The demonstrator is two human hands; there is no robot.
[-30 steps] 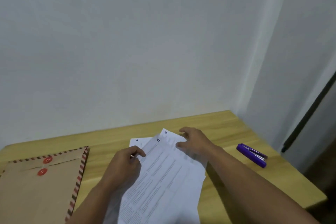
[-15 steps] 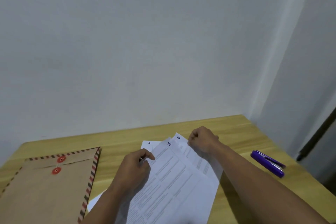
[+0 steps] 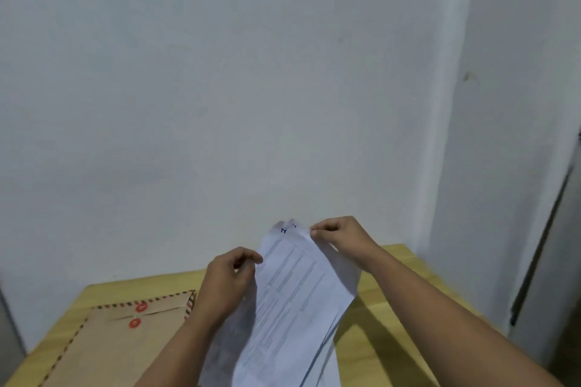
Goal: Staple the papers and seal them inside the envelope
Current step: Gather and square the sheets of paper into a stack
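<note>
Several white printed papers (image 3: 292, 295) are lifted off the wooden table (image 3: 380, 333), standing nearly upright in front of the wall. My left hand (image 3: 226, 280) pinches their left edge. My right hand (image 3: 339, 236) pinches their top right corner. A brown envelope (image 3: 103, 345) with a striped border and two red string buttons lies flat on the table at the left, flap closed. No stapler is in view.
The table stands in a corner, with a white wall (image 3: 251, 88) behind it and another wall at the right. A dark vertical strip (image 3: 540, 248) runs down the far right. The table's right edge is near my right forearm.
Both hands have gripped the papers and raised them from lying flat on the table to nearly upright. The view has shifted right and the purple stapler has left the frame.
</note>
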